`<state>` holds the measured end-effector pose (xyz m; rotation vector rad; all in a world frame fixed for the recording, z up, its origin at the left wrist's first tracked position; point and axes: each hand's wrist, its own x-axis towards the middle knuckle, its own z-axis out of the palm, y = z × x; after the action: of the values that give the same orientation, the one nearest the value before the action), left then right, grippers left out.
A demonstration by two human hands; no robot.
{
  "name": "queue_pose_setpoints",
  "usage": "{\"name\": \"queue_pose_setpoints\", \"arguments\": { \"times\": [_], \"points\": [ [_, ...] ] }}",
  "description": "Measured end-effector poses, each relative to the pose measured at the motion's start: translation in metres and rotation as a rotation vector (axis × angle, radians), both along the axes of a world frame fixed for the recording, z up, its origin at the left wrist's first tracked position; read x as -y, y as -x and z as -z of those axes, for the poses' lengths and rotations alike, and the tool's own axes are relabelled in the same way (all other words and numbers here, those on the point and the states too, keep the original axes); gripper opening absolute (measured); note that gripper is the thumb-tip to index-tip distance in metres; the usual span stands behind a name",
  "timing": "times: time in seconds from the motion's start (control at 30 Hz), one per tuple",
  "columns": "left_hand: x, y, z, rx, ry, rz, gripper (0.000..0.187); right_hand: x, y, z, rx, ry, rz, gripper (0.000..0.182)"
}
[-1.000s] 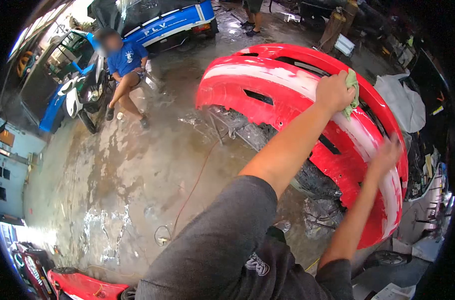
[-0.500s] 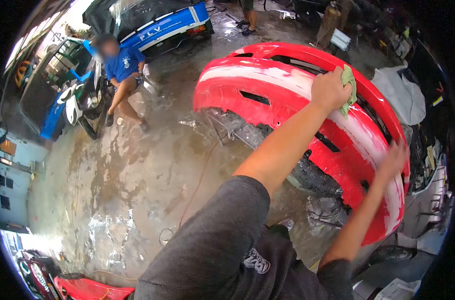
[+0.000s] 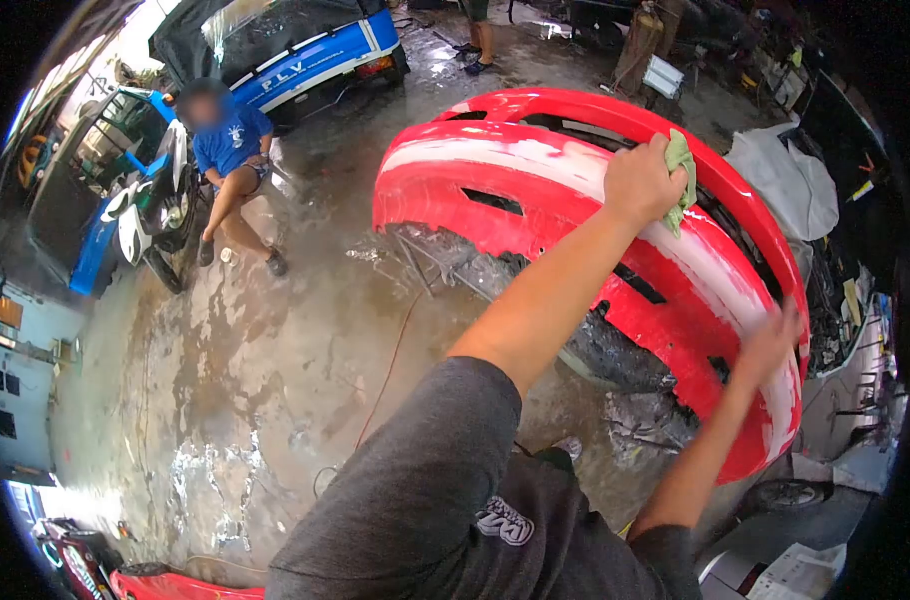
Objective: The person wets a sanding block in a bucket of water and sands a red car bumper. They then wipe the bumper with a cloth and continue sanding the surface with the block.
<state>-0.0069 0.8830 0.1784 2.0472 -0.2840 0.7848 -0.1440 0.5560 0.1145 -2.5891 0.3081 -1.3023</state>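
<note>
A red car bumper point(image 3: 565, 215) with a long whitish, patchy band along its curve stands before me, raised off the floor. My left hand point(image 3: 643, 180) is closed on a light green cloth point(image 3: 679, 180) at the bumper's upper edge, beside the slots. Further along the right side, my right hand point(image 3: 771, 345) lies over the whitish band. Motion smears its fingers, so whether it holds anything cannot be made out.
The floor point(image 3: 275, 370) is wet and stained, with a thin reddish cord point(image 3: 383, 385) across it. A person in a blue shirt point(image 3: 233, 140) sits at the left by a scooter point(image 3: 140, 220). Behind stands a blue vehicle point(image 3: 320, 65); a whitish sheet point(image 3: 780, 180) hangs at the right.
The whole view has shifted slightly, so the bumper and floor appear further left. My left hand keeps the cloth at about the same spot; my right hand is blurred in both frames.
</note>
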Motion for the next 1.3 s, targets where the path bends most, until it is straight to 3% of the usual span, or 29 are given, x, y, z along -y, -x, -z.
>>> {"name": "queue_pose_setpoints", "arguments": {
  "times": [0.03, 0.07, 0.1, 0.17, 0.27, 0.4, 0.5, 0.53, 0.6, 0.67, 0.77, 0.83, 0.9, 1.0, 1.03, 1.07, 1.1, 1.17, 1.23, 1.3],
  "points": [
    [0.0, 0.002, 0.0, -0.032, -0.018, -0.004, 0.043, -0.074, -0.015, -0.014, 0.098, 0.064, -0.103, 0.04],
    [-0.003, 0.003, -0.003, -0.059, -0.036, -0.004, 0.043, -0.12, -0.025, -0.03, 0.036, 0.379, -0.125, 0.039],
    [-0.003, 0.005, -0.006, -0.085, -0.051, -0.004, 0.044, -0.161, -0.034, -0.035, 0.031, 0.236, -0.229, 0.038],
    [-0.002, 0.001, -0.002, -0.041, -0.039, -0.006, 0.041, -0.182, -0.028, -0.054, -0.071, 0.242, -0.345, 0.04],
    [-0.004, -0.002, -0.002, -0.026, -0.029, 0.019, 0.04, -0.082, -0.007, -0.038, -0.01, 0.144, -0.374, 0.043],
    [-0.002, 0.001, -0.002, -0.033, -0.037, 0.033, 0.04, 0.132, 0.032, 0.009, -0.095, -0.162, 0.114, 0.042],
    [-0.003, 0.006, -0.007, -0.071, -0.051, 0.012, 0.044, 0.128, -0.011, 0.029, -0.211, 0.135, 0.158, 0.038],
    [-0.003, 0.006, -0.008, -0.09, -0.054, 0.004, 0.044, 0.056, -0.037, 0.022, -0.017, 0.15, -0.026, 0.035],
    [-0.003, 0.003, -0.005, -0.135, -0.077, 0.004, 0.045, -0.101, -0.044, -0.031, 0.084, 0.109, -0.101, 0.036],
    [-0.004, 0.002, -0.005, -0.145, -0.061, 0.026, 0.046, -0.154, -0.037, -0.047, -0.003, 0.147, -0.285, 0.039],
    [-0.006, 0.004, -0.006, -0.159, -0.082, 0.041, 0.047, -0.105, 0.004, -0.044, -0.067, 0.171, -0.355, 0.043],
    [-0.003, 0.002, -0.003, -0.117, -0.079, 0.023, 0.046, -0.005, 0.032, -0.011, -0.002, -0.028, -0.291, 0.046],
    [-0.002, 0.001, -0.003, -0.102, -0.082, 0.009, 0.046, 0.075, 0.065, 0.005, -0.012, -0.112, 0.028, 0.044],
    [0.002, 0.002, -0.005, -0.114, -0.087, 0.0, 0.045, 0.095, 0.049, 0.034, -0.049, -0.036, 0.172, 0.041],
    [0.002, 0.002, -0.005, -0.109, -0.083, -0.012, 0.045, 0.036, 0.035, 0.022, -0.035, 0.263, 0.091, 0.038],
    [0.001, 0.004, -0.004, -0.105, -0.083, -0.024, 0.045, -0.053, 0.018, -0.005, 0.099, -0.086, -0.043, 0.038],
    [0.0, 0.006, -0.002, -0.12, -0.093, -0.02, 0.045, -0.106, 0.004, -0.015, 0.112, 0.127, -0.024, 0.041],
    [0.0, 0.004, -0.005, -0.135, -0.101, -0.016, 0.044, -0.177, -0.011, -0.031, 0.046, 0.22, -0.137, 0.043],
    [-0.002, 0.005, -0.006, -0.137, -0.083, 0.006, 0.044, -0.177, -0.005, -0.042, -0.047, 0.221, -0.316, 0.045],
    [-0.004, 0.003, -0.005, -0.131, -0.069, 0.014, 0.044, -0.117, 0.018, -0.034, -0.026, 0.237, -0.331, 0.046]
  ]
}}
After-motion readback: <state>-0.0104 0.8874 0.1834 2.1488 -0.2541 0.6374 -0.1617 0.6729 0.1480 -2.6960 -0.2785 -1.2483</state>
